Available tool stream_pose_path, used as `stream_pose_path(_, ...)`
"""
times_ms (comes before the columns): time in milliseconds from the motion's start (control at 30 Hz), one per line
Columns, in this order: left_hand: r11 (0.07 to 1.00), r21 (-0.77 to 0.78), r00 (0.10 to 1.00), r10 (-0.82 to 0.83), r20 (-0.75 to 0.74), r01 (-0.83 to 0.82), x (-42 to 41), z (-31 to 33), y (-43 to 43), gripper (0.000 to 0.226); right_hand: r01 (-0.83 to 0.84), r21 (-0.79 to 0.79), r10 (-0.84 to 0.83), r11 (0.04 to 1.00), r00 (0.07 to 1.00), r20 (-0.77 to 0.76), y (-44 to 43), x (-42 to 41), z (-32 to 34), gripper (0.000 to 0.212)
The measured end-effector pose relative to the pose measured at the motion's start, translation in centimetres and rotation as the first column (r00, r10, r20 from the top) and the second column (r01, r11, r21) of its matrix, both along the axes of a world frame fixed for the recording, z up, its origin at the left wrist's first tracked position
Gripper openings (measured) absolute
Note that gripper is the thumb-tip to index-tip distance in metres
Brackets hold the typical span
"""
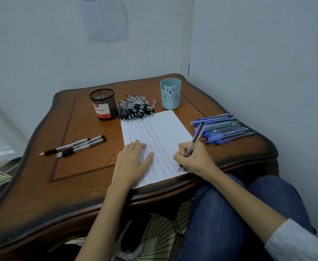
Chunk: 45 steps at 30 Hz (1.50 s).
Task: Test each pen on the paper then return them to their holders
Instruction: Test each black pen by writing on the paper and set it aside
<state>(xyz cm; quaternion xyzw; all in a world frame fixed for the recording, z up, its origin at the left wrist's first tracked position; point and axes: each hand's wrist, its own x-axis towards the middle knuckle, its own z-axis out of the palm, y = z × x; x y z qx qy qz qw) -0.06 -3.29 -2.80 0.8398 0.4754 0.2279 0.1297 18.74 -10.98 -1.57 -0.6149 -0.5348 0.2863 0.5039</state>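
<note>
While my right fingers [181, 157] were curled round the clear pen [194, 138] and pinched it low on its barrel, the tip touched the paper [165, 127] near its front right corner. The dark upper end of the pen leaned away from me, toward the right. My right hand [194, 160] rested with its side on the edge of the sheet. My left hand [131, 161] lay flat on the left part of the paper, palm down, with the fingers [139, 145] straight and close together and the thumb held a little apart. The sheet carried many columns of small marks.

Just behind the paper lay a heap of black pens [135, 108], between the black mesh holder [103, 104] and the light blue holder [170, 94] with a bear face on it. Both holders stood upright. Whether anything was inside them, I cannot tell. To the right of the paper lay a row of blue pens [226, 129], and well to the left three pens [75, 146] lay side by side. Everything was on the brown wooden table [79, 178], which stood in a corner of pale walls. My knees in blue jeans [229, 213] were at the front right edge of the table.
</note>
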Motion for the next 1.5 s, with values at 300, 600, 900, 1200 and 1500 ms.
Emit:
stream_pose_path(300, 1.000, 0.001, 1.000, 0.003, -0.010, -0.003, 0.0, 0.0, 0.0, 0.046, -0.012, -0.008, 0.012, 1.000, 1.000, -0.019, -0.1, 0.0, 0.1, 0.040)
stream_pose_path(600, 1.000, -0.002, 1.000, 0.005, 0.000, -0.005, 0.0, 0.0, -0.1, 0.046, -0.011, 0.012, 0.011, 1.000, 1.000, -0.010, 0.0, 0.2, 0.0, 0.040)
stream_pose_path(900, 1.000, -0.005, 1.000, -0.001, -0.001, 0.001, 0.0, 0.1, -0.1, 0.046, 0.022, 0.039, -0.020, 0.999, 0.999, -0.051, 0.1, 0.2, -0.2, 0.038)
stream_pose_path(1200, 1.000, 0.000, 1.000, -0.013, 0.002, 0.013, -0.1, 0.1, -0.1, 0.047, -0.002, -0.012, -0.005, 1.000, 0.838, -0.545, 0.2, 0.5, 1.1, 0.031)
stream_pose_path(1500, 1.000, 0.008, 1.000, -0.009, 0.004, 0.009, -0.1, 0.3, 0.1, 0.045, -0.020, -0.024, 0.010, 1.000, 0.933, -0.359, 0.4, 0.4, 1.8, 0.032)
